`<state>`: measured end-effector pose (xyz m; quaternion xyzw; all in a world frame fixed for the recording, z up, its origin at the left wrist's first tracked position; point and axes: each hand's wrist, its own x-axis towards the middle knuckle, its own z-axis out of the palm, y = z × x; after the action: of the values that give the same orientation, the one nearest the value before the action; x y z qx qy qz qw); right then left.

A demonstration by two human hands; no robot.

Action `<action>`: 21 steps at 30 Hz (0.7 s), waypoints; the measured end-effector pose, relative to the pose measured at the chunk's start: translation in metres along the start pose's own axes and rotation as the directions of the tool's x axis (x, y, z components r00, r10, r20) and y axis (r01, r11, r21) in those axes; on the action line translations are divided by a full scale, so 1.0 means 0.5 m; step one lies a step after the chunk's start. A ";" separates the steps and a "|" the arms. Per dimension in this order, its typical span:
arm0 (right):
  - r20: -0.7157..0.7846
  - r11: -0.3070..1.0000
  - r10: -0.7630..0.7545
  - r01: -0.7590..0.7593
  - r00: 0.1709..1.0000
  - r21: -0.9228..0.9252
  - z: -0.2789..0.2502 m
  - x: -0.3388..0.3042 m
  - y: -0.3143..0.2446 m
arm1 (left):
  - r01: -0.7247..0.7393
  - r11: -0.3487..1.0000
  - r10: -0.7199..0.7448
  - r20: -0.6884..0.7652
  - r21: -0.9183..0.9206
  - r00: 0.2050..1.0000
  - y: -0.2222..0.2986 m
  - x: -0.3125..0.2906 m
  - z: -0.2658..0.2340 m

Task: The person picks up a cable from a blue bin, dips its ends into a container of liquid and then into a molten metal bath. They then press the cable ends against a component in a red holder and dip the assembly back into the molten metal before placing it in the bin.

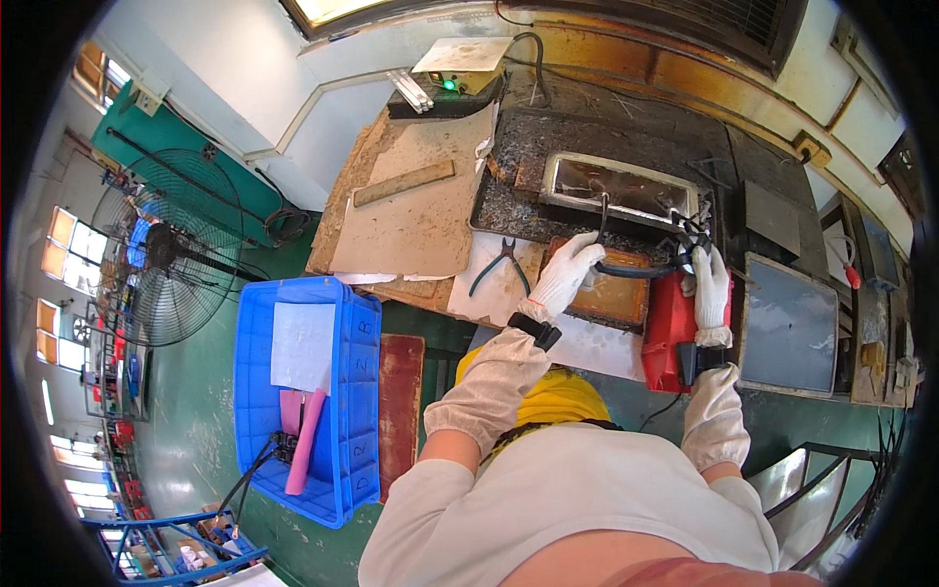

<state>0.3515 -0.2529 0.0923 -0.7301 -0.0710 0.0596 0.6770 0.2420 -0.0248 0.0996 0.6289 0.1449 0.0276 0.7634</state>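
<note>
We clasp a black cable [628,271] in our left hand [567,274] and grip it farther along in our right hand [710,284], over a red box [667,333]

green floor [186,421], white walls [235,68], bright windows [86,262]
</note>
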 end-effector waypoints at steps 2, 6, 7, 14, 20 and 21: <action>0.005 1.000 -0.012 0.012 1.000 0.024 0.001 -0.001 -0.002 | 0.013 1.000 -0.013 -0.010 -0.007 1.000 -0.001 0.000 0.001; 0.020 0.999 0.001 -0.002 1.000 0.051 0.005 0.006 0.007 | 0.020 0.999 -0.021 -0.037 -0.038 0.999 -0.002 0.006 -0.001; 0.002 0.999 0.013 -0.013 1.000 0.050 0.007 0.006 0.005 | 0.022 0.999 -0.023 -0.025 -0.037 0.999 -0.002 0.007 -0.001; -0.007 0.999 -0.001 0.002 1.000 0.053 0.005 -0.004 -0.023 | -0.011 0.998 0.011 -0.011 -0.065 1.000 -0.012 0.017 0.001; 0.015 0.996 0.016 -0.017 1.000 0.090 -0.004 -0.003 0.006 | 0.035 0.981 -0.036 -0.002 -0.190 0.999 -0.009 0.007 0.001; 0.020 0.998 0.031 -0.032 0.999 0.059 -0.002 -0.002 0.010 | 0.036 0.983 -0.038 -0.006 -0.178 0.999 -0.021 0.011 -0.007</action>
<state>0.3511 -0.2545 0.0873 -0.7100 -0.0642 0.0790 0.6968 0.2448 -0.0223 0.0880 0.5554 0.1570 0.0290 0.8161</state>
